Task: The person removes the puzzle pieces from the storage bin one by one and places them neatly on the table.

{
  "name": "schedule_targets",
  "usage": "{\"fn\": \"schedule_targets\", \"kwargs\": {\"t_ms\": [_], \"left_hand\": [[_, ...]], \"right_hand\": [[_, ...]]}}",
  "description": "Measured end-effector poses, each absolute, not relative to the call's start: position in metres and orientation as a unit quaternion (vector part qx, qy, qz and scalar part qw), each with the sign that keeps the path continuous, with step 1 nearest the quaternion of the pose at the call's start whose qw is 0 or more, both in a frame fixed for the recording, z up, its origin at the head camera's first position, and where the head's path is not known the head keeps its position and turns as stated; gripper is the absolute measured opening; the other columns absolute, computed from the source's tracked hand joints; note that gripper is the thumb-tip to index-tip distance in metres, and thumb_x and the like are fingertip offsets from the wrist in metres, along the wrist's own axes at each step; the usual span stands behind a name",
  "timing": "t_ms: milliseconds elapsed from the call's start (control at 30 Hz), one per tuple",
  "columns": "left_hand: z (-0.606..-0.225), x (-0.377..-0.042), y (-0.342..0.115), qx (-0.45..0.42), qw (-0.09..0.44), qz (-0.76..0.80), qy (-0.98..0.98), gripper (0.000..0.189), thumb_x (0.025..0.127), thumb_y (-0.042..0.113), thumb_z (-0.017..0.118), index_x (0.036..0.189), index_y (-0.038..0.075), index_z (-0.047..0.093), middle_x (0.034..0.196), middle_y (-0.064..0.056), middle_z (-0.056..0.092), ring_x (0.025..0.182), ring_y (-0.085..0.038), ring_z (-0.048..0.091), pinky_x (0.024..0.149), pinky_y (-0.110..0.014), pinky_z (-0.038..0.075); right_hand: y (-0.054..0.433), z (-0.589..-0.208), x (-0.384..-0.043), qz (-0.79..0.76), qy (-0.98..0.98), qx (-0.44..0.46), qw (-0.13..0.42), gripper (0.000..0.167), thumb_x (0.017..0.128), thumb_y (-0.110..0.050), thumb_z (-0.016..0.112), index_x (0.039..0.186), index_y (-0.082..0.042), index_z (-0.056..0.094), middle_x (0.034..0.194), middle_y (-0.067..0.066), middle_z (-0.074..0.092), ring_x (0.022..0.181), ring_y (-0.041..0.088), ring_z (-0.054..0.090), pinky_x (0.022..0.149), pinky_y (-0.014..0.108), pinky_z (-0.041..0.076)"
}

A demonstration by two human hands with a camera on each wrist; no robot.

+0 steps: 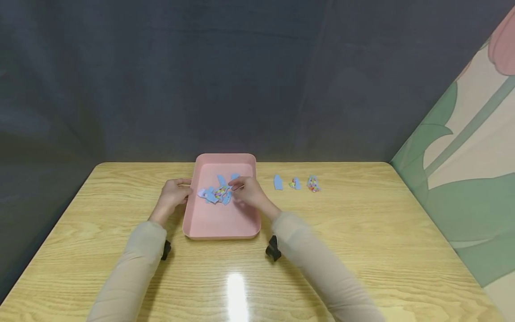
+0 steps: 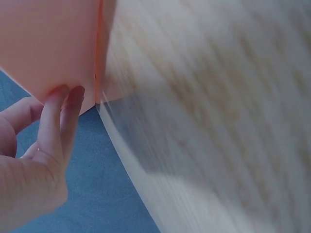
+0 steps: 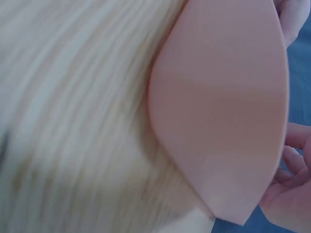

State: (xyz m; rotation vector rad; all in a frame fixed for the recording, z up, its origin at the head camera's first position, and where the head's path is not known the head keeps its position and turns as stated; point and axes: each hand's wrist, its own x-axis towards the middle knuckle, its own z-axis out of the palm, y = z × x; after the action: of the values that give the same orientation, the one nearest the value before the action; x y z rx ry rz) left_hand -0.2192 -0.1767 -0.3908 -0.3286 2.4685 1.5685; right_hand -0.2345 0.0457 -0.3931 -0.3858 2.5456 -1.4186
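Note:
A pink tray (image 1: 219,226) lies on the table with a loose cluster of flat, irregular blue pieces (image 1: 210,195) in it, some with a multicoloured pattern. At the tray's left side my left hand (image 1: 172,196) holds the wall near the rim. Two bent fingertips press the outer wall in the left wrist view, and the thumb's tip is hidden. My right hand (image 1: 248,191) reaches over the right wall into the tray, thumb and forefinger bent at the cluster's right edge. Whether a piece is between them cannot be told; the tray wall (image 3: 223,102) hides the fingertips in the right wrist view.
Right of the tray, three pieces lie spaced in a row: a plain blue piece (image 1: 278,182), a small part-patterned piece (image 1: 295,183) and a mostly patterned piece (image 1: 313,184). A dark curtain (image 1: 257,80) stands behind the wooden table (image 1: 362,232).

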Motion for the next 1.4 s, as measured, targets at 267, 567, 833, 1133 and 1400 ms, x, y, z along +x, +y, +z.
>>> {"fn": "schedule_targets", "kwargs": {"t_ms": [267, 567, 833, 1133, 1400], "left_hand": [[-0.39, -0.221, -0.175, -0.11, 0.097, 0.524, 0.839, 0.046, 0.089, 0.003, 0.045, 0.134, -0.008, 0.048, 0.128, -0.03, 0.057, 0.09, -0.016, 0.064, 0.07, -0.021, 0.053], [-0.389, -0.221, -0.174, -0.093, 0.096, 0.519, 0.844, 0.047, 0.088, 0.002, 0.043, 0.133, -0.01, 0.048, 0.126, -0.031, 0.058, 0.089, -0.017, 0.065, 0.066, -0.019, 0.052], [-0.389, -0.218, -0.173, -0.093, 0.106, 0.514, 0.846, 0.047, 0.088, 0.004, 0.045, 0.133, -0.01, 0.047, 0.127, -0.031, 0.057, 0.093, -0.021, 0.065, 0.067, -0.02, 0.053], [-0.391, -0.219, -0.168, -0.093, 0.115, 0.517, 0.843, 0.046, 0.089, 0.005, 0.046, 0.132, -0.009, 0.048, 0.125, -0.03, 0.058, 0.088, -0.019, 0.064, 0.068, -0.022, 0.053], [-0.391, -0.218, -0.165, -0.088, 0.12, 0.519, 0.842, 0.045, 0.09, 0.007, 0.046, 0.132, -0.009, 0.046, 0.125, -0.03, 0.057, 0.092, -0.021, 0.064, 0.069, -0.023, 0.054]], "right_hand": [[0.03, -0.397, -0.232, -0.494, 0.855, -0.1, 0.121, 0.035, 0.078, 0.011, 0.055, 0.11, 0.005, 0.066, 0.098, 0.019, 0.067, 0.071, 0.012, 0.059, 0.062, 0.021, 0.055], [0.022, -0.398, -0.226, -0.48, 0.862, -0.093, 0.136, 0.036, 0.079, 0.011, 0.057, 0.113, 0.002, 0.066, 0.103, 0.016, 0.068, 0.082, 0.017, 0.062, 0.062, 0.018, 0.052], [0.015, -0.403, -0.223, -0.488, 0.857, -0.101, 0.129, 0.034, 0.079, 0.012, 0.057, 0.111, 0.004, 0.065, 0.106, 0.018, 0.068, 0.093, 0.025, 0.065, 0.067, 0.02, 0.054], [0.01, -0.415, -0.226, -0.479, 0.865, -0.112, 0.1, 0.029, 0.08, 0.009, 0.065, 0.108, 0.004, 0.066, 0.104, 0.017, 0.069, 0.096, 0.025, 0.064, 0.082, 0.024, 0.054], [0.007, -0.418, -0.224, -0.461, 0.874, -0.117, 0.105, 0.028, 0.08, 0.004, 0.07, 0.107, 0.003, 0.067, 0.102, 0.015, 0.067, 0.091, 0.019, 0.061, 0.08, 0.022, 0.052]]}}
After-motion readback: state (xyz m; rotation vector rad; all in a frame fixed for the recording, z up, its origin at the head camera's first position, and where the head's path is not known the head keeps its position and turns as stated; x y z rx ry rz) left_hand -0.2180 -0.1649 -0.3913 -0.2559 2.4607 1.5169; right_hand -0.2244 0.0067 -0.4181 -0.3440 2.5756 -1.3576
